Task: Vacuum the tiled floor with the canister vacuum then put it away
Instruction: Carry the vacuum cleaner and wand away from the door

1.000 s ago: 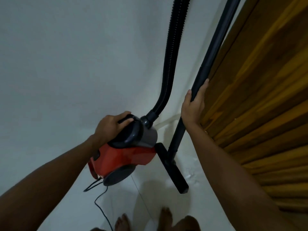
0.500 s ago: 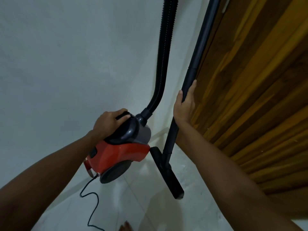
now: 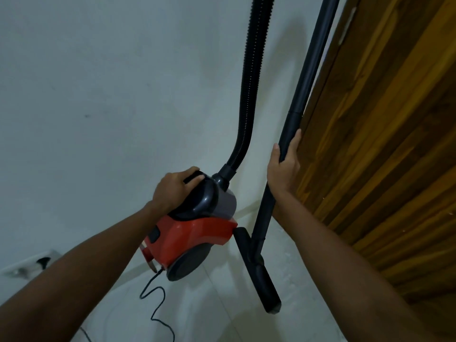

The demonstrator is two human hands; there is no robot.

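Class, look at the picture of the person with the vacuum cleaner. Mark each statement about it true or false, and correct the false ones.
1. The left hand grips the handle on top of the canister vacuum. True.
2. The right hand holds the ribbed hose. False: it grips the rigid wand.
3. The canister's lower body is blue. False: it is red.
4. A power cord trails from the canister's rear over the tiled floor. True.
5. The floor nozzle lies left of the canister. False: it is on its right.
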